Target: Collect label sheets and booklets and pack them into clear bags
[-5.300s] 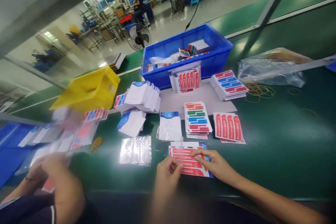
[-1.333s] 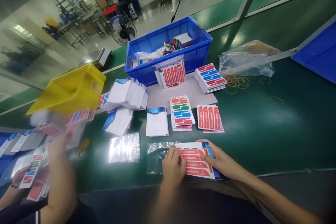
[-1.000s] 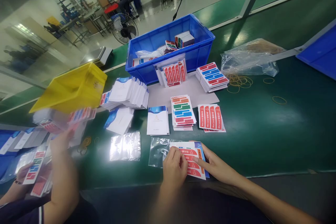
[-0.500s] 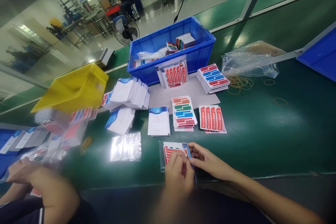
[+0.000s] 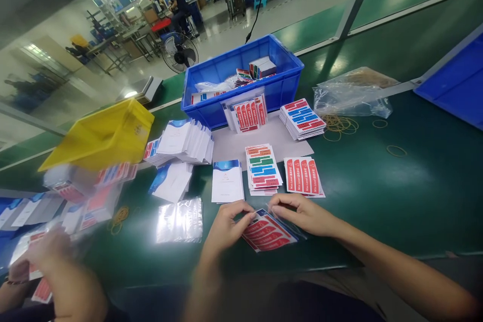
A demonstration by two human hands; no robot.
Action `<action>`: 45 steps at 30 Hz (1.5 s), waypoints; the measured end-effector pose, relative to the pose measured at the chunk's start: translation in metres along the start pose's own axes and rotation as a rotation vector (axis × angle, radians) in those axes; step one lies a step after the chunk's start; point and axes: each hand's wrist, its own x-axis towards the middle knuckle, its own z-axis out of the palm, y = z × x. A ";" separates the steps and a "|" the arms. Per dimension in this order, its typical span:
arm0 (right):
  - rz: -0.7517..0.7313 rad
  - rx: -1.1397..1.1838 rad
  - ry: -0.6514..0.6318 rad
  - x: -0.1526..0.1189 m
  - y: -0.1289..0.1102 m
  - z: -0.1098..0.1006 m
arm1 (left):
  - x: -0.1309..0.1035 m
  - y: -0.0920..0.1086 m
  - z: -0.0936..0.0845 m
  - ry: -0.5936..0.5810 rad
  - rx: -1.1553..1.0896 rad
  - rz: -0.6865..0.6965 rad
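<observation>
Head view: the bagged sticker packet (image 5: 268, 231), at six o'clock on the green table (image 5: 377, 191), is pinched by left hand (image 5: 226, 224) and right hand (image 5: 302, 214); stickers could be creased if squeezed unevenly.

Five seconds back the red label sheets (image 5: 268, 232) lay bare and flat under both hands; a second ago they were only part way into the clear bag (image 5: 281, 221). Now the packet seems fully bagged and turned at a slant, its near corner well clear of the fingertips. The left hand (image 5: 225, 225), earlier pressing on top of the sheets, pinches the packet's far left edge. The right hand (image 5: 304, 213) has drawn back to the bag's far right edge. At the left, a co-worker's hand (image 5: 49, 251) has dropped lower.
</observation>
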 end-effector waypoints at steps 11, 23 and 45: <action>0.046 0.107 0.249 0.007 0.030 -0.017 | 0.011 -0.020 0.003 0.290 -0.236 -0.097; -0.024 0.028 0.200 0.004 0.038 -0.014 | 0.014 -0.037 0.026 0.118 -0.423 -0.057; -0.113 -0.140 0.014 0.006 0.037 -0.002 | 0.020 -0.032 0.036 -0.054 -0.353 -0.001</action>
